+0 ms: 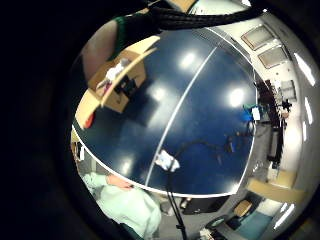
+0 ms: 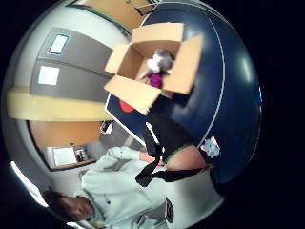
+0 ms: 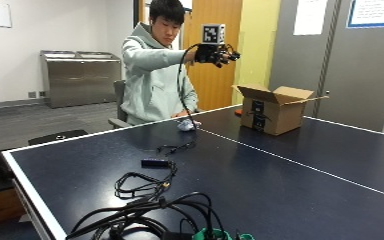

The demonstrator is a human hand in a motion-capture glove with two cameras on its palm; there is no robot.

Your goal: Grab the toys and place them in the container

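Raised gloved hands (image 3: 213, 54) fingers unclear; toys (image 2: 159, 62) half-hidden in box (image 3: 275, 107)

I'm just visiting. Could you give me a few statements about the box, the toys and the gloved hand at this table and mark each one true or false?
1. The cardboard box stands on the table with its flaps open. True.
2. The box is empty. False: the thumb side palm view shows a grey and white toy inside.
3. The gloved right hand rests on the table. False: it is raised in the air.
4. A small light-coloured toy lies on the table near the person. True.
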